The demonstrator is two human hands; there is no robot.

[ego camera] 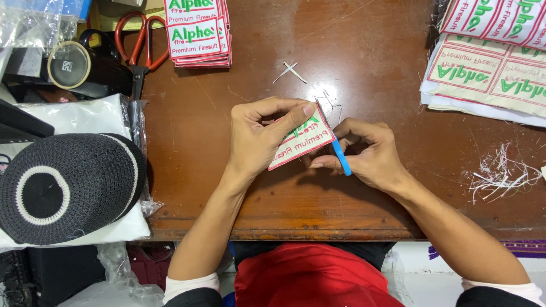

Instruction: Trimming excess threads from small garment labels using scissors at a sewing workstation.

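Head view, looking down: left hand [261, 136] pinching an embroidered cloth patch [300, 143] between thumb and fingers [296, 116], holding it tilted just above the desk [369, 57]. Right hand [367, 153] clenching around a small blue-handled cutter [342, 157], its tip meeting the patch's right edge, apparently trimming loose threads there. Judging by the patch's mostly clean border, nearing the end of this piece, though the edge under the cutter looks unfinished. Lying near the right hand, a heap of white thread scraps [500, 170]; lying farther up the desk, a couple of stray snippets [290, 71]. Sitting at the top left, a neat stack of patches [198, 33], seemingly done; spreading at the top right, uncut sheets of patches [489, 62], seemingly waiting. Resting beside the stack, red-handled scissors [139, 48]. Sitting at the far left, a black knitted cap [65, 185] on white cloth.
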